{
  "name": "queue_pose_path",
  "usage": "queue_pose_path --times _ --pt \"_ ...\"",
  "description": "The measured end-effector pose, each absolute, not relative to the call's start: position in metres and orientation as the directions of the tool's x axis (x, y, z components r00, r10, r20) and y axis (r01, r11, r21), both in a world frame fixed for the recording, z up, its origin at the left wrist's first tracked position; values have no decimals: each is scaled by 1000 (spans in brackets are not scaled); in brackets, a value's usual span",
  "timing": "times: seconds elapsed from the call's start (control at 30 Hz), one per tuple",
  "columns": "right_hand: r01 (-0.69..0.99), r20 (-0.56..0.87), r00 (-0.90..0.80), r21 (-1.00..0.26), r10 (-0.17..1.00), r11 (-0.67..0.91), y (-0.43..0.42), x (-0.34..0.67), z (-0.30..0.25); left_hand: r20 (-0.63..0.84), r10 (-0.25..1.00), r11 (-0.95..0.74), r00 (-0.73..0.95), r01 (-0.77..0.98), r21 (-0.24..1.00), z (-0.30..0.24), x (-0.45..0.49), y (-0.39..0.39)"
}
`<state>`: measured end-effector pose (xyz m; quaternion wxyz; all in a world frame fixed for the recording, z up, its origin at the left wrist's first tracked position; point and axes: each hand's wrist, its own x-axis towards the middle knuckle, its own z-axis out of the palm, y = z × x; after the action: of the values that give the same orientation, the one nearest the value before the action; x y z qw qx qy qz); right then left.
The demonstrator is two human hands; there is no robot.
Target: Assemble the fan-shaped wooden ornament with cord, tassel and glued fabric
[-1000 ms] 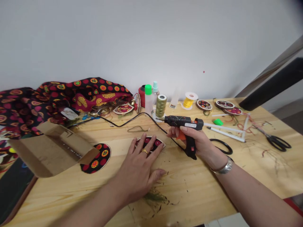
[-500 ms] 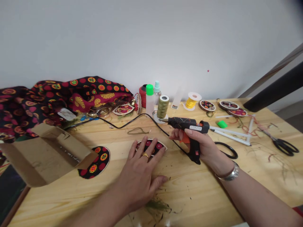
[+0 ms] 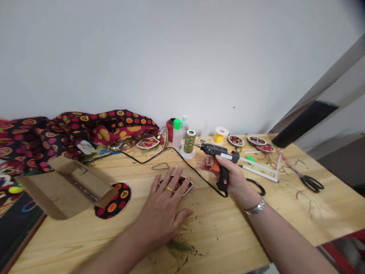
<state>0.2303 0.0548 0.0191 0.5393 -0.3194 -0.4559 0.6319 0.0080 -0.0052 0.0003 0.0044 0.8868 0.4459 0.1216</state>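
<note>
My left hand point(image 3: 164, 209) lies flat with fingers spread over a pointed-oval, fabric-covered piece point(image 3: 186, 185) on the table, hiding much of it. In my right hand point(image 3: 232, 177) is a black glue gun point(image 3: 224, 171) with an orange trigger. Its nozzle points left, close to a spool of olive thread point(image 3: 189, 142). A loop of olive cord point(image 3: 160, 166) lies just beyond my left fingertips. To the left, a rounded patterned fabric piece point(image 3: 121, 199) sits partly under an open cardboard box point(image 3: 65, 190).
Patterned cloth point(image 3: 94, 127) is heaped along the wall. A green-capped bottle point(image 3: 177, 133) and a yellow spool point(image 3: 219, 136) stand at the back. Scissors point(image 3: 310, 182) and white sticks point(image 3: 261, 173) lie to the right. The gun's black cord point(image 3: 194, 164) crosses the table.
The view has tilted upward and shifted, so the table things appear lower. My left hand still rests on the oval piece, and my right hand still holds the glue gun.
</note>
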Motion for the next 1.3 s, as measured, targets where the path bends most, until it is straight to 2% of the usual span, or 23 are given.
queue_pose_path --times 0.13,0.4,0.57,0.77,0.87,0.93,1.07,1.17,1.23,1.3 --pt "-377 95 -183 -926 979 19 54 237 38 306 800 -576 516 804 150 12 5 -8" --pt "-297 40 -72 -955 997 17 58 261 67 498 778 -575 383 753 320 8 -5 -4" --pt "-313 -98 -83 -942 992 -119 67 274 64 543 754 -607 370 710 358 1 -9 4" --pt "-397 -286 -94 -868 954 -299 72 267 41 546 746 -616 382 708 346 -4 -9 3" --pt "-388 -307 -56 -870 950 -304 72 264 38 532 742 -625 408 706 332 -6 -8 3" --pt "-355 -269 0 -900 963 -252 71 265 43 522 743 -628 418 705 329 -6 -8 2" --pt "-190 -67 47 -980 997 -57 68 276 63 523 740 -635 423 697 334 -6 -7 3" --pt "83 63 35 -995 997 60 61 284 76 533 735 -641 419 685 346 -6 -8 4" --pt "348 124 -20 -929 992 123 55 285 82 537 736 -640 412 682 355 -7 -8 4" --pt "542 195 -143 -805 970 242 49 285 85 539 738 -637 406 683 358 -8 -8 4"
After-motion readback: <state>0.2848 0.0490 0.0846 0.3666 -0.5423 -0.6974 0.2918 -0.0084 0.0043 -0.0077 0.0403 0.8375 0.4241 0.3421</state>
